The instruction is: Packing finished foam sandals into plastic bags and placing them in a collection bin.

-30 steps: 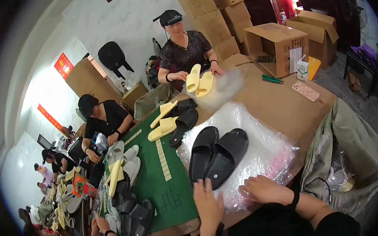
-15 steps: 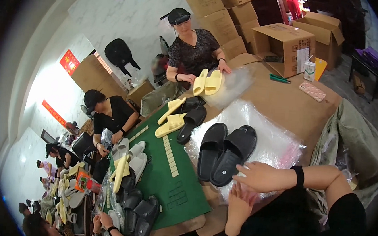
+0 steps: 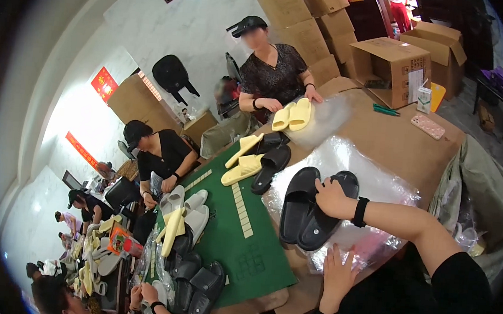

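A pair of black slippers (image 3: 300, 211) lies side by side on a stack of clear plastic bags (image 3: 387, 191) in front of me. My right hand (image 3: 335, 199) reaches across the right slipper, its curled fingers gripping it at the strap near the gap between the two; the fingertips are partly hidden. My left hand (image 3: 338, 277) rests palm down at the near edge of the plastic bags, just below the slippers' heels. Its fingers are spread and it holds nothing.
Yellow slippers (image 3: 243, 169) and another black pair lie on the green mat (image 3: 257, 240) to the left. Across the table a co-worker handles yellow slippers (image 3: 292, 114) on plastic. A phone (image 3: 427, 127), green scissors (image 3: 386, 110) and an open carton (image 3: 396, 80) stand at the far right.
My right hand has moved up from the slippers' heels to the right slipper's strap. My left hand has come apart from it and opened on the plastic. The whole view has shifted slightly.
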Demonstrator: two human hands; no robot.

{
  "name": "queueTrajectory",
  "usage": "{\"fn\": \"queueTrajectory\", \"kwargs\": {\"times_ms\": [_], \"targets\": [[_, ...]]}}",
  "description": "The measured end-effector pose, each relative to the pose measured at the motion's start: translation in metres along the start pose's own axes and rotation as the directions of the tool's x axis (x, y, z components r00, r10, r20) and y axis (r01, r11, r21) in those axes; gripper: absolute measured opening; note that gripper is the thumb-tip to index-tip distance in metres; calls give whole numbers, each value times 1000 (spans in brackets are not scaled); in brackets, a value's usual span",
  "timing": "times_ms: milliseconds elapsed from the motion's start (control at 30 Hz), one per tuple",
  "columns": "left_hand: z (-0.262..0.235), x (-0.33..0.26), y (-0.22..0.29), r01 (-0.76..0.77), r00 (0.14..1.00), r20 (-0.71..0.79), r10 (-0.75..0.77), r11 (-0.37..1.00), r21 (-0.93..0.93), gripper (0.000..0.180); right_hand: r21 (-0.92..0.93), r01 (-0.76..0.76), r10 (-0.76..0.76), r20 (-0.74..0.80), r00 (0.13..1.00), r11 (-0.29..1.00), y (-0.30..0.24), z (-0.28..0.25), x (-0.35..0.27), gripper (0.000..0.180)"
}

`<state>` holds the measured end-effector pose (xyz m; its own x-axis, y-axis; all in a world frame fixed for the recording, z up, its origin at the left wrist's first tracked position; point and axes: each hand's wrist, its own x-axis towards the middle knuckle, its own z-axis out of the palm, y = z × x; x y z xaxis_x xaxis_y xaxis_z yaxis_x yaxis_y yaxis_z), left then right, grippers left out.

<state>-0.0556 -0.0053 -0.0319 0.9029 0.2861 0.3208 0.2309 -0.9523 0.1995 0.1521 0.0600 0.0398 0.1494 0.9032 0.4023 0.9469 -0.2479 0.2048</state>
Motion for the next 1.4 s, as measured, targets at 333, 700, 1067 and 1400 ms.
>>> {"fn": "queueTrajectory", "kwargs": {"times_ms": [333,700,1067,1400], "targets": [[14,-7,-7,-5,1000,29,2,995,102,53,12,286,-287,28,958,958,4,-20,-2,13],[18,-8,-4,0,999,-49,6,994,112,56,13,230,-220,-252,943,973,-18,-8,8,28],[13,2,0,-3,999,-35,5,998,58,59,11,335,-333,-90,939,942,46,-29,19,8],[9,-4,3,40,999,32,-44,992,120,50,209,313,-334,73,940,926,54,-60,-47,39]]}}
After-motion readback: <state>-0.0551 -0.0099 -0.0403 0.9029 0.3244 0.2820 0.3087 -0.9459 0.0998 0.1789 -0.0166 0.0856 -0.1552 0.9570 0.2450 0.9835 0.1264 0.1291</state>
